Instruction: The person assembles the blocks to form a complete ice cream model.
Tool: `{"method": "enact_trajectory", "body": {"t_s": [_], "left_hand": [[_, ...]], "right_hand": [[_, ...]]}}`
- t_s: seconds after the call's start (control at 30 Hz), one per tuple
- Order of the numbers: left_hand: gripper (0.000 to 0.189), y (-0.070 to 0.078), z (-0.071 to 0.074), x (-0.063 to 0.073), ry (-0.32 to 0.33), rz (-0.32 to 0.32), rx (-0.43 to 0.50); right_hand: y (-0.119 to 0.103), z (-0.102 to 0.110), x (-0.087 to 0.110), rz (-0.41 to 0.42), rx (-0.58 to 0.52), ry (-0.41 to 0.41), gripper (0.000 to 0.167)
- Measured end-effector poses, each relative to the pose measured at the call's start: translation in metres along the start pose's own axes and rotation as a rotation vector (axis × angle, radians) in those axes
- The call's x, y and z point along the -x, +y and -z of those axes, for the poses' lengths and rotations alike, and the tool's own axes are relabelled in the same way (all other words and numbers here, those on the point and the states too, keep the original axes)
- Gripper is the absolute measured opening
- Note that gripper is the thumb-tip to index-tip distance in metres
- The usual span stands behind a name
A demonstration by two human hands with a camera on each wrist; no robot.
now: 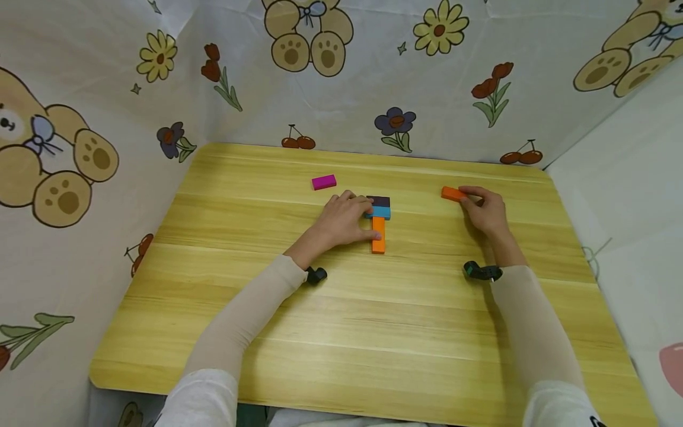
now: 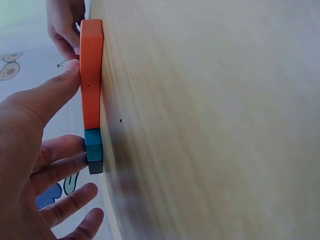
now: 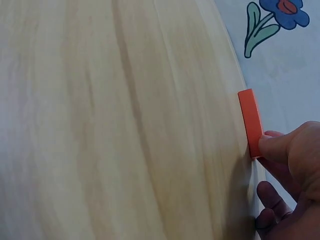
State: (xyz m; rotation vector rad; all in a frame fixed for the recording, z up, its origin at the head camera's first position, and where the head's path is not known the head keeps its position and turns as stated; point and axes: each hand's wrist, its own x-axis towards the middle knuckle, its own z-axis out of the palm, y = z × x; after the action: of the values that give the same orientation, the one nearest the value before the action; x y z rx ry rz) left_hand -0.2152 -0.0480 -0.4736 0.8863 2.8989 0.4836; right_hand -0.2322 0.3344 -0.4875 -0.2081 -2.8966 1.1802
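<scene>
My left hand [image 1: 344,219] lies beside a small group of blocks, its fingers spread. The thumb touches an orange block [image 1: 378,244], while fingertips rest against a blue block [image 1: 381,212] and a dark block [image 1: 380,201]. The orange block points towards me, its far end at the blue one; the dark block sits right behind the blue. In the left wrist view the orange block [image 2: 91,75] and teal-looking blue block [image 2: 93,145] line up. My right hand [image 1: 487,210] pinches an orange-red block [image 1: 451,194] by one end, between thumb and fingers [image 3: 276,147].
A magenta block [image 1: 324,182] lies alone at the back, left of the group. The wooden table [image 1: 405,332] has a patterned cloth [image 1: 363,77] hanging behind it and at its left. Each wrist wears a small black device [image 1: 482,271].
</scene>
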Motion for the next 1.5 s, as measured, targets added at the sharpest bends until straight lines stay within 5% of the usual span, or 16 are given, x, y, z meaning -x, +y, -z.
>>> {"method": "enact_trajectory", "body": {"t_s": [1.5], "left_hand": [[0.069,-0.002,0.000,0.000,-0.010,0.009,-0.002]], "right_hand": [[-0.036,-0.049,-0.017,0.114,-0.078,0.023,0.036]]}}
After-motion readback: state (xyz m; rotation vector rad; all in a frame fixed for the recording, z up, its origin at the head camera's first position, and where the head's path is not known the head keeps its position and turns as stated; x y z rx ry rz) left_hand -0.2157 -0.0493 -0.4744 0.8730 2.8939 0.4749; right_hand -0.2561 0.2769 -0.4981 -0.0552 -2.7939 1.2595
